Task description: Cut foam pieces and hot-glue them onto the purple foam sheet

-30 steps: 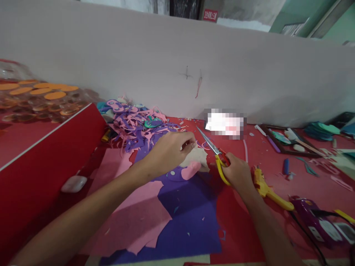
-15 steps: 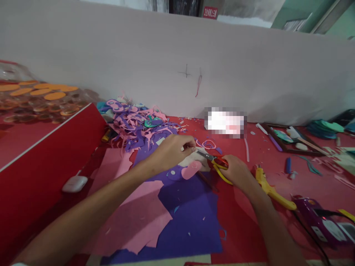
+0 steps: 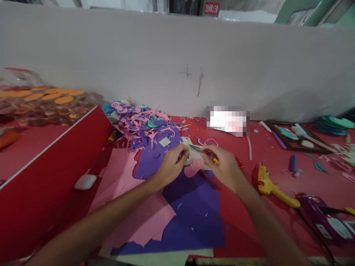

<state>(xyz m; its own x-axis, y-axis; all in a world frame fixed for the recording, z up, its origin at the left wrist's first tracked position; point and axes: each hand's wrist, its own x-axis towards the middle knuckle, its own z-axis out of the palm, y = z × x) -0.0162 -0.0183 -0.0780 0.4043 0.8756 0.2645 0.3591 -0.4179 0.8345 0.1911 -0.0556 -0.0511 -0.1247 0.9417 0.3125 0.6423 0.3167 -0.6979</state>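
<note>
Purple foam sheet point(image 3: 194, 218) lies flat; at its far edge left hand point(image 3: 172, 164) pinches cream cutout point(image 3: 195, 157), right hand point(image 3: 226, 166) wraps scissors point(image 3: 198, 149), blades nearly shut. Judged best: short snips, cutout held taut near the blades.

Yellow-handled scissors point(image 3: 199, 149) (some red) above a purple sheet point(image 3: 194, 212) and pink sheet point(image 3: 124, 184).

Red table point(image 3: 271, 159), foam sheets point(image 3: 194, 218), scraps point(image 3: 141, 125)

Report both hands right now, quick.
Left hand: closed, pinching the cream foam piece.
Right hand: closed on the scissors, blades pointing toward the left hand.
</note>
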